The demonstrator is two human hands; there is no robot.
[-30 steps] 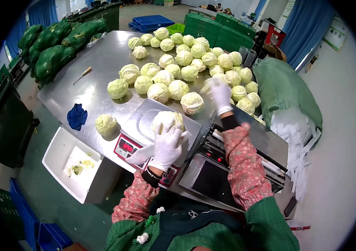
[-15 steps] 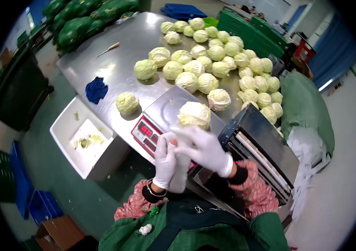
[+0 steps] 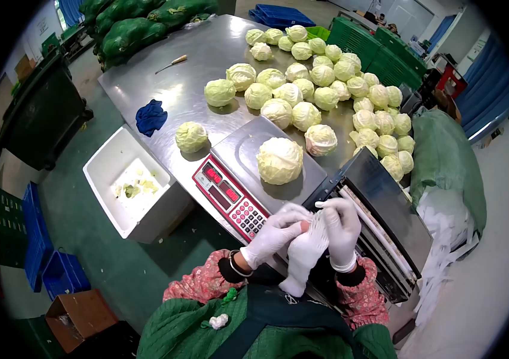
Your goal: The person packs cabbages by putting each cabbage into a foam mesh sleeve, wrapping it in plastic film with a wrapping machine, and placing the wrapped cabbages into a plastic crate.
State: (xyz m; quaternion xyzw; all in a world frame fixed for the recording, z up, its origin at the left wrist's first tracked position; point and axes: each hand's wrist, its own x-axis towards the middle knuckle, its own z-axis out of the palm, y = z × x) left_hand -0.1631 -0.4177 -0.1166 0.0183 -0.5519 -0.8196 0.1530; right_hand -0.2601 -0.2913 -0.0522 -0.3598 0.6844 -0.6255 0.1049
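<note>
My left hand (image 3: 272, 236), in a thin white glove with the thumb tip bare, is closed on a white mesh net (image 3: 306, 254). My right hand (image 3: 340, 230), also gloved, pinches the top of the same net, close beside the left. The net hangs down in front of my apron. Just beyond my hands, one cabbage (image 3: 279, 161) rests on the steel plate of the scale (image 3: 230, 146), whose red displays are lit. To the right stands the black wrapping machine (image 3: 386, 218).
Many cabbages (image 3: 306, 116) cover the table (image 3: 132, 78). A single cabbage (image 3: 191, 137), a blue cloth (image 3: 151, 117) and a wooden-handled knife (image 3: 172, 64) lie left. A white bin (image 3: 111, 203) holds leaf scraps. White nets (image 3: 440, 239) hang by a green sack (image 3: 446, 161) at right.
My right hand has come back from the cabbage pile to my left hand. The cabbage on the scale has been let go, and both hands now hold the net nearer my body. The view has shifted.
</note>
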